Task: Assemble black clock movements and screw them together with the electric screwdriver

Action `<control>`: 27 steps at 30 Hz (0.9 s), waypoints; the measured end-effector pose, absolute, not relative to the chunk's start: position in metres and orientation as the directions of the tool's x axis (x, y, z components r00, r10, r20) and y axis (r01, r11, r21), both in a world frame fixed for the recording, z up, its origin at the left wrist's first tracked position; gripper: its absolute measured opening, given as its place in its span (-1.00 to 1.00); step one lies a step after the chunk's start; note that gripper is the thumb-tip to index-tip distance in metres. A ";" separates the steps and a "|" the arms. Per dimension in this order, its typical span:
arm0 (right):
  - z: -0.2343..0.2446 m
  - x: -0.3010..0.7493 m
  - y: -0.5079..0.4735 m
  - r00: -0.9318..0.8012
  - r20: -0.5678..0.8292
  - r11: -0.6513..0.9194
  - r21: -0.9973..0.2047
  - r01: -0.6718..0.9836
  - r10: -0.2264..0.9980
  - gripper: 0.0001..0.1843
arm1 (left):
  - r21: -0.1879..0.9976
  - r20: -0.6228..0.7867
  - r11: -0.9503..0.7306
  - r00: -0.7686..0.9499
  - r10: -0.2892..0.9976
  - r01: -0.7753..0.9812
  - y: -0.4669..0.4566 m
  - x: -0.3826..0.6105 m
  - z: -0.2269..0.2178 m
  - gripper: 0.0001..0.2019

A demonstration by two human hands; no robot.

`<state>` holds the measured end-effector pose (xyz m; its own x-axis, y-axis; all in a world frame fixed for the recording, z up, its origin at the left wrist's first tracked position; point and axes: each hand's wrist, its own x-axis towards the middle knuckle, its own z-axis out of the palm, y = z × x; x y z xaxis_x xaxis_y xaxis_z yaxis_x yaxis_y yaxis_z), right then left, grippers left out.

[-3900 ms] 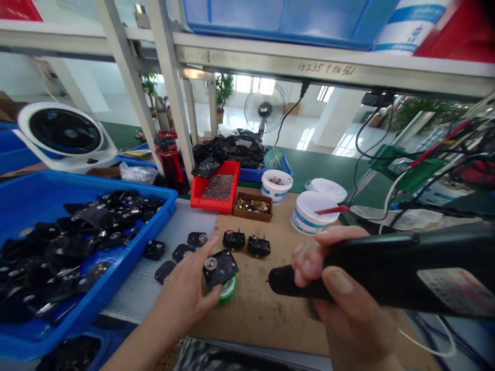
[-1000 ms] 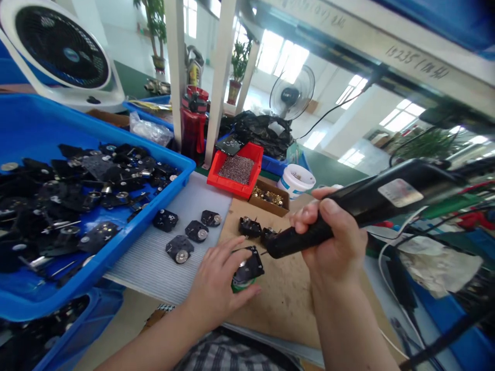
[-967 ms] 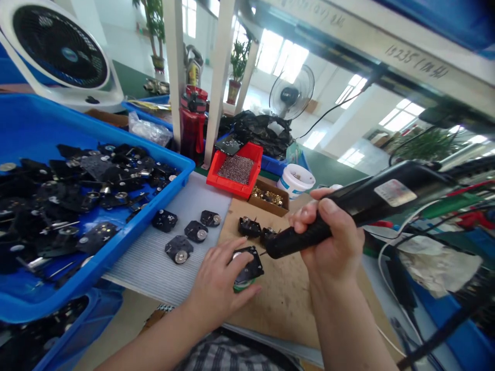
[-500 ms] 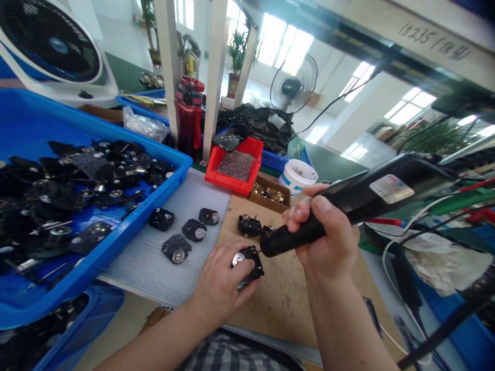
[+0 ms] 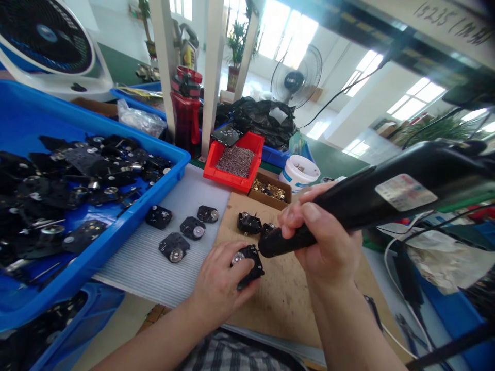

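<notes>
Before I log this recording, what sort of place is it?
Probably a small-parts assembly workshop: a blue tray piled with similar black parts, a red bin of small metal pieces, and what looks like a power screwdriver in the right hand.

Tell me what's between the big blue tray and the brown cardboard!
The head view shows four black parts on a pale ribbed sheet; the left hand hides some of it.
</notes>
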<state>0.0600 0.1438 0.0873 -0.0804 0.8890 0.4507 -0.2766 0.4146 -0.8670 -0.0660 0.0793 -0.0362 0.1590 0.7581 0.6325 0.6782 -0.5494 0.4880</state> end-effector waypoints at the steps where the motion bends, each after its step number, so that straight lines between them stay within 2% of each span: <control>1: 0.087 0.059 0.143 -0.103 0.454 0.418 -0.872 -0.256 0.885 -0.89 | 0.488 0.638 -0.555 0.159 0.754 0.674 0.080 -0.066 -0.037 -0.87; 6: 0.082 0.056 0.142 -0.153 0.464 0.431 -0.878 -0.209 0.872 -0.81 | 0.480 0.668 -0.582 0.157 0.727 0.656 0.082 -0.065 -0.039 -0.87; 12: 0.081 0.055 0.145 -0.162 0.432 0.381 -0.884 -0.269 0.887 -0.86 | 0.461 0.694 -0.585 0.140 0.707 0.667 0.081 -0.064 -0.039 -0.88; 17: 0.079 0.054 0.147 -0.187 0.413 0.361 -0.896 -0.258 0.891 -0.87 | 0.450 0.696 -0.585 0.145 0.703 0.675 0.082 -0.065 -0.039 -0.89; 24: 0.078 0.055 0.153 -0.164 0.409 0.348 -0.886 -0.306 0.898 -0.90 | 0.434 0.695 -0.581 0.155 0.702 0.688 0.082 -0.065 -0.039 -0.87; 27: 0.082 0.063 0.151 -0.086 0.400 0.349 -0.870 -0.348 0.912 -0.87 | 0.430 0.689 -0.573 0.157 0.708 0.698 0.081 -0.065 -0.038 -0.88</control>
<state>0.0626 0.1511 0.0816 -0.0861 0.9123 0.4004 -0.3484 0.3490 -0.8700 -0.0655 0.0807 -0.0382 0.1568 0.7080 0.6886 0.6979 -0.5728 0.4300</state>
